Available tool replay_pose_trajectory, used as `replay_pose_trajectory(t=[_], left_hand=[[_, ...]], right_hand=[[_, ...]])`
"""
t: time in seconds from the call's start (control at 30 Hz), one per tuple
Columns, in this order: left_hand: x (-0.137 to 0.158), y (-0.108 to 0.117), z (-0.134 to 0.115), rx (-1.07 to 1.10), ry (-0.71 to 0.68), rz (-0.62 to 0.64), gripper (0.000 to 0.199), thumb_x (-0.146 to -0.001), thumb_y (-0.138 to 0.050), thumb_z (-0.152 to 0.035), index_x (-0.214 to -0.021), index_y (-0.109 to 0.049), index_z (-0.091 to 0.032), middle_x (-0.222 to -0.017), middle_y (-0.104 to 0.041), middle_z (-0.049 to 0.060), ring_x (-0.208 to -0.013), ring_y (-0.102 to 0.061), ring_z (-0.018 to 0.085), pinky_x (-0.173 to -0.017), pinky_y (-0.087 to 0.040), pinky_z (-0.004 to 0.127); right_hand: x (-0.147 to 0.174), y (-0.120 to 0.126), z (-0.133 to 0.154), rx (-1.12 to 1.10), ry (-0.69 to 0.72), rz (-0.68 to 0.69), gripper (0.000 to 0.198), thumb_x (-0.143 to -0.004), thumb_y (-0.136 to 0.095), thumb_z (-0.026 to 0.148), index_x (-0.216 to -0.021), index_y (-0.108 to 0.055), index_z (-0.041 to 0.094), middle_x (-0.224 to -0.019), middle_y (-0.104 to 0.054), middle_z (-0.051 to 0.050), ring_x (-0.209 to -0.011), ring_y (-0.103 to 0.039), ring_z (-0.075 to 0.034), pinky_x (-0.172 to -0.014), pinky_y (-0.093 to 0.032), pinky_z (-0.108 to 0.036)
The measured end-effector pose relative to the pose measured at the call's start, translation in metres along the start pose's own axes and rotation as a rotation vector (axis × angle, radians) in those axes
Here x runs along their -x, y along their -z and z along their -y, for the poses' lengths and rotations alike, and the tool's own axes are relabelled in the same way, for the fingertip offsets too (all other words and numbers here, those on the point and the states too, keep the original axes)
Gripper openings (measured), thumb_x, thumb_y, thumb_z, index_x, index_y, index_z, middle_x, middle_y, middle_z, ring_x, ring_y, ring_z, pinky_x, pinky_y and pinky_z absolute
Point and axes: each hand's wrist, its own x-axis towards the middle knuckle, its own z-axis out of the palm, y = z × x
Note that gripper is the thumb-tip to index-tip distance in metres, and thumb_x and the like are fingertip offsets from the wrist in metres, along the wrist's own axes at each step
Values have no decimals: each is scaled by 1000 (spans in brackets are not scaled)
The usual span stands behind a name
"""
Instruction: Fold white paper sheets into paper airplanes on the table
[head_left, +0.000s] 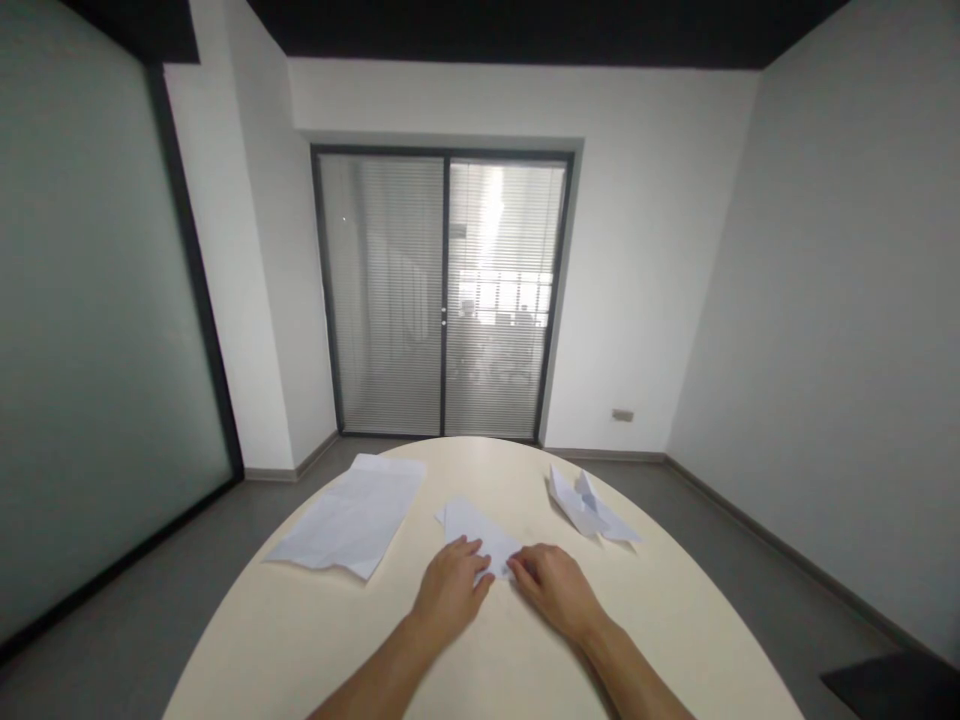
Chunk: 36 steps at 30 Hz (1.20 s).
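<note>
A folded piece of white paper (474, 523) lies flat on the table between my hands, with a small corner sticking out at its far left. My left hand (450, 585) rests on its near left part, palm down, fingers a little apart. At the near right corner, my right hand (553, 582) has its fingers curled and its thumb and index finger pinched on the paper's edge. Part of the near edge is hidden under my fingers.
Left on the pale round table (480, 665) lies a stack of white paper sheets (360, 515) with curling edges. To the right stands a folded paper plane (589, 505). Beyond the table are glass doors (390, 300) with blinds.
</note>
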Motion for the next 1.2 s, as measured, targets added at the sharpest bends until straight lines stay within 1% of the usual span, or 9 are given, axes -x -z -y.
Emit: replay_pose_trajectory(t=[0.13, 0.3, 0.43, 0.6, 0.77, 0.87, 1.0, 1.13, 1.2], left_hand=[[0, 3, -2, 47, -34, 1, 27, -93, -54, -27, -112, -73, -25, -129, -66, 5, -123, -56, 26, -109, -41, 42], [0, 8, -4, 164, -210, 22, 31, -92, -50, -16, -110, -72, -28, -123, -68, 1, -117, -59, 19, -105, -44, 36], [1, 12, -8, 173, -262, 8, 27, -93, -50, -19, -105, -74, -25, -120, -70, 3, -113, -61, 20, -104, -45, 36], [3, 17, -11, 146, -304, 47, 27, -95, -48, -20, -109, -71, -25, -124, -67, 3, -116, -59, 20, -107, -43, 36], [5, 22, -14, 119, -309, 63, 36, -94, -49, -17, -126, -61, -28, -131, -63, 1, -123, -55, 19, -110, -40, 35], [5, 23, -14, 110, -329, 81, 34, -94, -50, -18, -123, -63, -30, -131, -63, 0, -123, -54, 19, -111, -39, 35], [4, 19, -12, 86, -323, 72, 30, -94, -51, -23, -118, -67, -30, -131, -63, 1, -123, -54, 22, -108, -41, 39], [4, 13, -8, 73, -297, 70, 29, -95, -51, -28, -119, -67, -31, -132, -62, 2, -124, -54, 23, -108, -41, 41], [5, 11, -6, 63, -269, 70, 29, -95, -53, -31, -121, -66, -32, -132, -62, 2, -123, -54, 24, -108, -41, 42]], right_hand=[[-1, 0, 0, 0, 5, -19, 33, -98, -42, 37, -89, -70, 21, -88, -72, -5, -87, -65, -19, -77, -41, -26], [0, 0, 1, 5, 13, -42, 30, -98, -44, 36, -85, -66, 20, -88, -69, -5, -88, -62, -20, -78, -43, -28], [0, 0, 1, -40, 47, -70, 26, -98, -44, 33, -88, -64, 21, -95, -66, -6, -92, -60, -20, -82, -44, -29], [-1, -1, -1, -44, 30, -100, 24, -96, -44, 30, -89, -65, 20, -107, -65, -10, -100, -58, -23, -91, -45, -34], [-3, -6, -5, -45, 15, -92, 24, -96, -45, 29, -91, -66, 19, -107, -66, -10, -101, -58, -24, -91, -45, -34], [-4, -8, -7, -53, 22, -103, 22, -96, -46, 27, -90, -66, 19, -109, -66, -10, -103, -58, -24, -92, -44, -34], [-4, -10, -9, -61, 9, -108, 21, -95, -48, 26, -88, -66, 19, -116, -64, -11, -109, -56, -25, -96, -44, -35], [-4, -8, -9, -89, 11, -124, 16, -91, -52, 24, -93, -67, 20, -124, -62, -10, -116, -54, -25, -100, -43, -36], [-3, -6, -7, -101, 29, -129, 17, -91, -52, 24, -96, -69, 22, -125, -62, -9, -118, -53, -24, -101, -42, -36]])
